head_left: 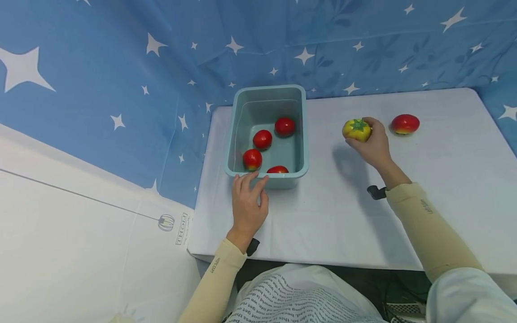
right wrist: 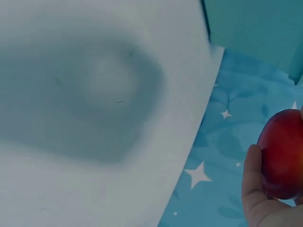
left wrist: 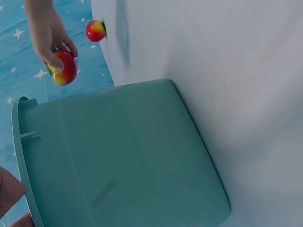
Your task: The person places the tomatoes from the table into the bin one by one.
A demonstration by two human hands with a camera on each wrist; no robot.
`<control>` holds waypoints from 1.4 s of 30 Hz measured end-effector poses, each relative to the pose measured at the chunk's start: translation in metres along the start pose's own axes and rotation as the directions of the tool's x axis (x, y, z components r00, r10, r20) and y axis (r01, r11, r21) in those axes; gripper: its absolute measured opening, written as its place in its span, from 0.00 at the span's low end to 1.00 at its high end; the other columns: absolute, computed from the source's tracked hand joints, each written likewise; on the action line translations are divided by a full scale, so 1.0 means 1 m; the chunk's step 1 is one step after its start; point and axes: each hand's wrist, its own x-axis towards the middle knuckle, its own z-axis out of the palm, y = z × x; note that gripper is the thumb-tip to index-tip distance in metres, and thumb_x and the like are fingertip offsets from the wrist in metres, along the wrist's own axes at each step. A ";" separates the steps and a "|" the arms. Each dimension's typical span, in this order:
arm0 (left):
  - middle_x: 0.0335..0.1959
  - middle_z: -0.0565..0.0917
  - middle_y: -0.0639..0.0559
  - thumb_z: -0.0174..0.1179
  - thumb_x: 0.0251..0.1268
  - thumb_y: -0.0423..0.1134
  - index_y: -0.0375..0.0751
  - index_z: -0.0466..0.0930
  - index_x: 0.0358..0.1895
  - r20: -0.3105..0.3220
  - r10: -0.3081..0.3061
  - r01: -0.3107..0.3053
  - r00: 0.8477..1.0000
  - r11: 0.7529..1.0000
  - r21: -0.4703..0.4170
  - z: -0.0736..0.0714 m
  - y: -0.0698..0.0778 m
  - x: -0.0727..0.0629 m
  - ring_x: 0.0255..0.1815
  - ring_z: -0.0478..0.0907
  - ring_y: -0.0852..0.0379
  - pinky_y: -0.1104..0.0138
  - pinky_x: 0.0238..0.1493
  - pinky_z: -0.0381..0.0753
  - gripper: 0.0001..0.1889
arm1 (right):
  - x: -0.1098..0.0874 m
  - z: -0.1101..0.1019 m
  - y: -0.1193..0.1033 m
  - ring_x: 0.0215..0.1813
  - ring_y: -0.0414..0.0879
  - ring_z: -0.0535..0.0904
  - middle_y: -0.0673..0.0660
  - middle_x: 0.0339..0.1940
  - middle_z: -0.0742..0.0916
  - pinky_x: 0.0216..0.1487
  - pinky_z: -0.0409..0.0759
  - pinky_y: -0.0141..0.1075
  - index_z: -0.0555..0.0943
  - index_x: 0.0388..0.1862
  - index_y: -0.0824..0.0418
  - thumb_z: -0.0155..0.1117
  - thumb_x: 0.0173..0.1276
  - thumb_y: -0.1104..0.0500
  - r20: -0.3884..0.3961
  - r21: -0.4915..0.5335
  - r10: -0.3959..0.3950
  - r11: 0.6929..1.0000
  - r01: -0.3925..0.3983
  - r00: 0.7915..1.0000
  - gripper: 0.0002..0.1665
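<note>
red tomatoes (head_left: 262,140), four in all, are already contained in a blue-green bin (head_left: 305,130). a fifth tomato (head_left: 355,131) is grasped above the table (head_left: 323,220) by curled fingers of the right hand (head_left: 376,142); a sixth tomato (head_left: 405,123) is left lying on the table, farther right. the bin's near rim is touched by loosely extended fingers of the left hand (head_left: 247,207).

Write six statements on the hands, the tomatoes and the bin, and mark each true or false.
1. The right hand holds a tomato above the table. True.
2. That tomato is entirely red. False: it also shows yellow.
3. The bin stands upright. True.
4. Only two tomatoes lie in it. False: four red tomatoes show there.
5. The left hand touches the bin's near rim. True.
6. The loose tomato lies left of the bin. False: it lies to the right.
</note>
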 end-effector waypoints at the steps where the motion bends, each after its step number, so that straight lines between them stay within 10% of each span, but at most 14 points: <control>1: 0.56 0.78 0.43 0.55 0.61 0.32 0.43 0.84 0.52 -0.001 -0.001 0.001 1.000 1.000 -0.001 0.000 0.000 0.000 0.61 0.70 0.46 0.44 0.70 0.58 0.17 | 0.000 0.000 -0.003 0.69 0.57 0.61 0.62 0.73 0.63 0.69 0.65 0.51 0.52 0.77 0.58 0.66 0.66 0.50 -0.004 -0.002 -0.008 1.000 0.008 1.000 0.49; 18: 0.56 0.77 0.44 0.53 0.61 0.32 0.43 0.84 0.50 -0.030 -0.019 0.018 0.999 1.000 -0.011 -0.002 -0.002 0.001 0.61 0.70 0.47 0.44 0.70 0.57 0.17 | -0.008 0.028 -0.049 0.61 0.56 0.66 0.65 0.66 0.68 0.63 0.70 0.51 0.60 0.72 0.64 0.67 0.59 0.61 -0.015 0.060 -0.207 0.976 0.207 0.978 0.43; 34: 0.56 0.78 0.44 0.53 0.61 0.32 0.43 0.85 0.50 -0.008 -0.028 0.028 1.000 1.000 -0.004 -0.003 0.000 -0.005 0.60 0.70 0.46 0.44 0.70 0.57 0.17 | -0.019 0.040 -0.075 0.56 0.45 0.69 0.59 0.63 0.72 0.50 0.76 0.28 0.67 0.70 0.60 0.68 0.56 0.62 -0.129 0.120 -0.335 0.929 0.350 0.933 0.41; 42: 0.56 0.78 0.43 0.54 0.61 0.32 0.44 0.85 0.51 -0.017 -0.019 0.019 1.000 1.000 -0.011 -0.001 0.001 -0.001 0.60 0.71 0.46 0.44 0.70 0.58 0.17 | -0.018 0.044 -0.096 0.57 0.48 0.70 0.60 0.64 0.72 0.55 0.79 0.51 0.66 0.70 0.62 0.71 0.57 0.62 -0.052 0.117 -0.412 0.902 0.416 0.910 0.42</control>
